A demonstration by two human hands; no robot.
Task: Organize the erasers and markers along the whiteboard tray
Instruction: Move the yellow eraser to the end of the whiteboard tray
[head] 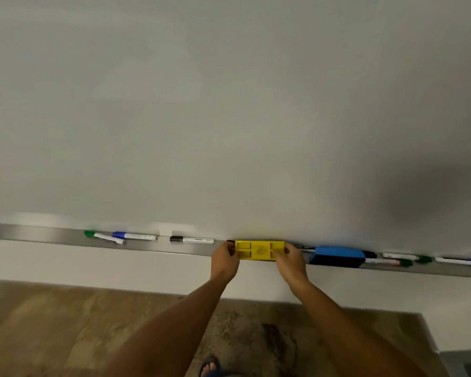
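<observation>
A yellow eraser lies on the metal whiteboard tray near its middle. My left hand grips its left end and my right hand grips its right end. To the right rests a blue eraser with a black pad. Left of my hands lie a black-capped marker, a blue-capped marker and a green-capped marker. Right of the blue eraser sit two green-capped markers and a blue-capped marker. A dark marker shows partly behind my right hand.
The whiteboard fills the upper view. Below the tray runs a white wall strip, then a brown floor. A sandalled foot shows at the bottom edge.
</observation>
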